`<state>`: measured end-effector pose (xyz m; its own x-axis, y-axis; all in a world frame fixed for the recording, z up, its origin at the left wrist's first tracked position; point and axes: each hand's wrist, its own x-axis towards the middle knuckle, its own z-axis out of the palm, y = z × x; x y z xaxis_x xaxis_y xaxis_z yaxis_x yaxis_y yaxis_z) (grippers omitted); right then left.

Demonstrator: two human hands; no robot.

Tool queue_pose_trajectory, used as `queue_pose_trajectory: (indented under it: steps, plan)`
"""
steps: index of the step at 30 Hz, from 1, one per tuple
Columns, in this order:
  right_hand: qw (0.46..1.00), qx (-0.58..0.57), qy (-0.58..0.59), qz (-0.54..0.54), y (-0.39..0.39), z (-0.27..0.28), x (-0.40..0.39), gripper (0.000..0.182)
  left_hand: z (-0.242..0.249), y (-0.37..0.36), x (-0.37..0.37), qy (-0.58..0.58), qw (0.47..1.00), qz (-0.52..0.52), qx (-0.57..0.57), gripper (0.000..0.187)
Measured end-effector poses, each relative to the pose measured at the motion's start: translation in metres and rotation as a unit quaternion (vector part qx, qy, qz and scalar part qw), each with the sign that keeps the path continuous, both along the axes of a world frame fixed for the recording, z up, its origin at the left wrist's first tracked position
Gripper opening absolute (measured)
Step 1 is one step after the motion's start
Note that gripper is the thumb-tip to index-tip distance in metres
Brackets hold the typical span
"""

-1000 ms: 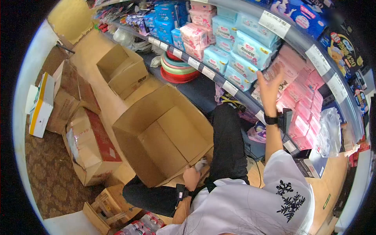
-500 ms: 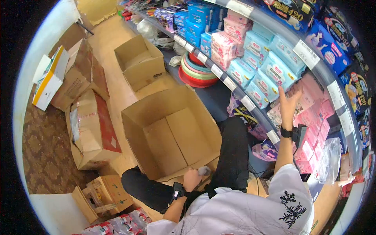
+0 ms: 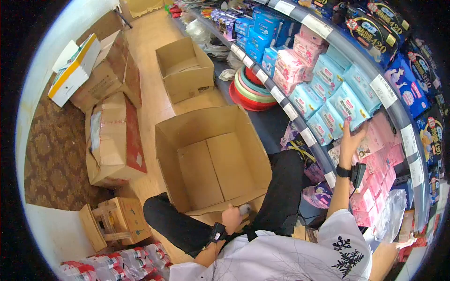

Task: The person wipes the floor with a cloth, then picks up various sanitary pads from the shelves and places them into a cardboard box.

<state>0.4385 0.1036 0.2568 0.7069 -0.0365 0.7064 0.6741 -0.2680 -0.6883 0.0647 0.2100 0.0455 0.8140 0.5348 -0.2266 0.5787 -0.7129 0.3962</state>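
Note:
My right hand [image 3: 351, 143] reaches onto the shelf with its fingers apart. A fingertip is right at the lower edge of a light blue soft pack [image 3: 348, 106], one of several stacked there. Pink packs [image 3: 372, 175] lie beneath and beside this hand. My left hand [image 3: 231, 219] is closed around a small object with a rounded grey end [image 3: 244, 209], whose kind I cannot tell. That hand rests by the near edge of a large open cardboard box [image 3: 201, 164], which stands between my legs with only its bare bottom flaps showing inside.
A smaller open carton [image 3: 187, 82] stands beyond the large box. Stacked plastic basins [image 3: 251, 96] sit beside the shelf edge [image 3: 281, 96]. Closed cartons [image 3: 117, 140] line the left side. A wooden stool [image 3: 122, 220] and wrapped bottles [image 3: 122, 264] are at the lower left.
The whole view has shifted, so the shelf and boxes appear lower and further right. My right hand stays beside the light blue packs; my left hand keeps its grip.

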Motion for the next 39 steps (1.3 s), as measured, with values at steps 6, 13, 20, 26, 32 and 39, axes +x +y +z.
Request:
queue_pose_trajectory:
  steps: [6,13,20,26,32,39]
  plan:
    - [0.999,-0.001,-0.028,-0.036,0.002,-0.004,-0.018,0.069,-0.017,0.001,-0.006,0.005,0.999,-0.033,0.018,0.025]
    - [0.987,-0.100,0.075,0.100,0.036,-0.055,-0.130,0.039,0.011,0.010,-0.008,-0.005,0.998,-0.027,-0.054,0.022]
    - [0.791,-0.198,0.338,0.470,0.072,-0.198,-0.225,0.023,0.033,0.052,-0.020,-0.221,0.809,0.155,-0.521,0.027]
    - [0.737,-0.307,0.379,0.468,0.075,-0.229,-0.264,0.027,-0.007,0.061,-0.016,-0.319,0.632,0.402,-0.581,0.024]
    - [0.767,-0.338,0.304,0.453,0.076,-0.247,-0.266,0.023,-0.007,0.062,-0.014,-0.269,0.638,0.427,-0.581,0.024]
    - [0.790,-0.347,0.280,0.421,0.078,-0.246,-0.269,0.020,-0.028,0.072,-0.013,-0.295,0.660,0.431,-0.539,0.024]
